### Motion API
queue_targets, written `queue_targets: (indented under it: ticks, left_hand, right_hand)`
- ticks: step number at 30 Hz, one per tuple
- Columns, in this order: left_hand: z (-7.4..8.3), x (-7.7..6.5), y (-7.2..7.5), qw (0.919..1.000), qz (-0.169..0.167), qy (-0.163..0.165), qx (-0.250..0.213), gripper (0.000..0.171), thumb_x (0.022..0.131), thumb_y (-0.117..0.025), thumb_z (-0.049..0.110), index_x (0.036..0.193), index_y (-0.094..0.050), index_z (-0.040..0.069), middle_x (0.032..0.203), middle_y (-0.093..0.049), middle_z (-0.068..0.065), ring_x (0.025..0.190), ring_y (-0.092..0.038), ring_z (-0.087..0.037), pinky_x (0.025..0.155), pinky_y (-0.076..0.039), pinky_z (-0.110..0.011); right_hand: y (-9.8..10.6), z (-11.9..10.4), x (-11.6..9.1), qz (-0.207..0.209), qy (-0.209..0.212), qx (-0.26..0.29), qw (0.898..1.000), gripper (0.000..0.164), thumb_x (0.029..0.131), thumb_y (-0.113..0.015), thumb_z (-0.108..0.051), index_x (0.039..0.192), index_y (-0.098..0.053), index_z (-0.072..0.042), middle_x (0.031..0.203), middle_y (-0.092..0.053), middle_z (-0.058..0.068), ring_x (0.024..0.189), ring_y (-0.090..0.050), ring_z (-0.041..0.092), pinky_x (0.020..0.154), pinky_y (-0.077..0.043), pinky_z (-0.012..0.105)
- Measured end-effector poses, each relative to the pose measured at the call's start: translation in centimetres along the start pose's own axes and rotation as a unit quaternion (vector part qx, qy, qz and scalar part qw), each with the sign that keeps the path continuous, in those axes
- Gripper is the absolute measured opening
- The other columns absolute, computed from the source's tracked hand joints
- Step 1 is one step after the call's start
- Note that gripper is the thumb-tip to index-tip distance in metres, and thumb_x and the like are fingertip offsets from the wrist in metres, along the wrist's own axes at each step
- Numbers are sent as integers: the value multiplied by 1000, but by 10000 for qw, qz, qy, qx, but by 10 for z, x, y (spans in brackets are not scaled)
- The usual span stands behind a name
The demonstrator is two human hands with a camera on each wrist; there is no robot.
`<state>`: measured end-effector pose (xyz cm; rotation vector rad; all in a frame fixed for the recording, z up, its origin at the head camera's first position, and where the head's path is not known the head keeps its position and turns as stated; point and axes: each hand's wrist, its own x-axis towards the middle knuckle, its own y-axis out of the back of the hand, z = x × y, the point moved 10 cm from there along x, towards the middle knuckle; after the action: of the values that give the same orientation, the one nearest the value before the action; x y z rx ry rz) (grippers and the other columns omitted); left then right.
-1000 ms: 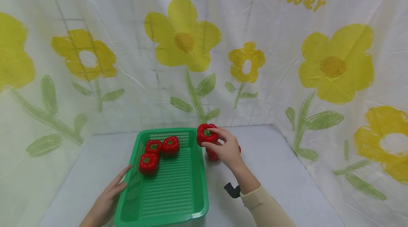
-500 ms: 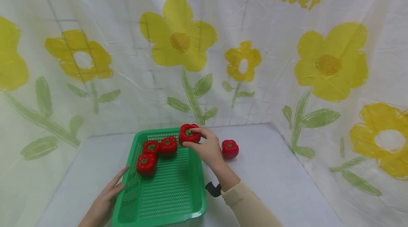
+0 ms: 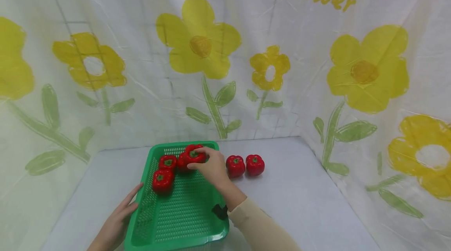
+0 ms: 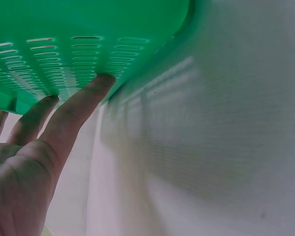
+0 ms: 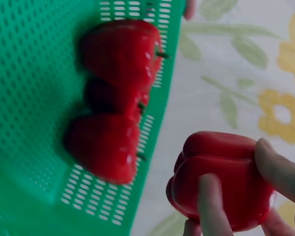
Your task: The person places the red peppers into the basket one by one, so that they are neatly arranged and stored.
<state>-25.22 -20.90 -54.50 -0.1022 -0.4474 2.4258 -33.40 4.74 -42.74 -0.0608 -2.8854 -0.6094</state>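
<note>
Fingers and thumb of the R hand [image 3: 214,168] are clamped on one red pepper [image 3: 192,157] from two opposite sides, prob. because its skin looks smooth and one-sided contact would let it slip. This pepper is above the far part of the green basket [image 3: 176,244], w/ stem upward; in the head view it overlaps the third pepper [image 3: 181,163], so I cannot tell if they touch.

L hand [image 3: 116,219] has its fingers straight and apart, tips on the outer wall at the basket's left edge, prob. to steady it.

Inside, 3 peppers are gathered toward the far left corner: the third one, the corner pepper [image 3: 167,162] and the nearest pepper [image 3: 163,181]. All show the stem up, prob. since they sit best this way. 2 others, the left loose pepper [image 3: 235,166] and the right loose pepper [image 3: 255,165], stand side by side on the table [image 3: 299,212], beyond the basket's right edge, prob. for easy reach of the R hand. Behind the table's far edge hangs a flowered curtain [image 3: 275,20].
</note>
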Motion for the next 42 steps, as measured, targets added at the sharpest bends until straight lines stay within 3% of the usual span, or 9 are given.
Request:
queue_targets:
  ticks: [5,9,15,22,31,42]
  left_hand:
    - [0,-1,-4,9991,-234,-13,-359,56,114,-14,18,161,13,30,147,-55,11,128,-60,-24,102,-54,-44]
    - [-2,-1,-4,9994,-171,126,-258,57,114,-16,20,161,13,32,145,-56,14,127,-60,-22,101,-54,-43]
    - [1,0,-3,9998,-132,121,-101,57,114,-16,20,161,16,28,144,-56,15,127,-60,-20,102,-54,-42]
    - [-3,-2,-2,9991,-110,266,-299,57,114,-17,22,161,12,35,144,-55,19,128,-59,-19,104,-52,-42]
    - [-2,-1,-2,9998,-40,141,-164,57,114,-16,20,161,13,31,146,-51,25,130,-57,-15,105,-52,-38]
    - [-4,0,0,9997,51,248,-45,57,114,-18,23,161,13,31,144,-51,27,129,-58,-16,104,-53,-40]
  right_hand:
    - [-23,5,-2,-224,-63,-278,9993,40,76,-91,-25,112,-76,-16,111,-74,-4,92,-64,8,70,-56,23]
    - [-35,9,-2,-276,-140,-536,9981,37,76,-90,-21,108,-76,-13,109,-74,-1,93,-64,10,72,-57,24]
    - [-50,24,-1,-341,-477,-740,9955,33,75,-91,-21,103,-74,-14,105,-72,-2,90,-62,11,69,-57,25]
    - [-69,36,2,-433,-747,-1030,9909,33,73,-92,-23,99,-73,-17,94,-70,-6,81,-58,9,61,-52,23]
    - [-73,36,-2,-438,-797,-1261,9878,35,70,-93,-15,95,-69,-15,95,-65,-3,84,-54,11,62,-51,23]
    - [-80,44,-5,-658,-781,-1423,9845,44,65,-96,-11,90,-59,-15,95,-55,1,91,-49,15,65,-49,25]
